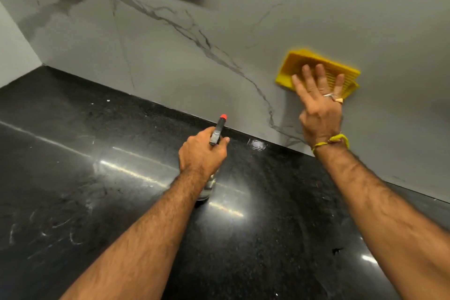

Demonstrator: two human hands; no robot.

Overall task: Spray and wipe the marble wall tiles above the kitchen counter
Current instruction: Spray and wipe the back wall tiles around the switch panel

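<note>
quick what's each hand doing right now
Left hand: closed around the spray bottle.
Right hand: open, fingers straight, pressing the yellow cloth flat against the marble wall.

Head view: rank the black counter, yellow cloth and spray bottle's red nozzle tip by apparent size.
1. Black counter, by far the largest.
2. Yellow cloth, partly hidden under the right hand.
3. Red nozzle tip, smallest.

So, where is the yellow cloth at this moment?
In the head view it is right of centre: the yellow cloth lies flat against the marble wall tiles, pressed there by the right hand, above the black counter.
</note>
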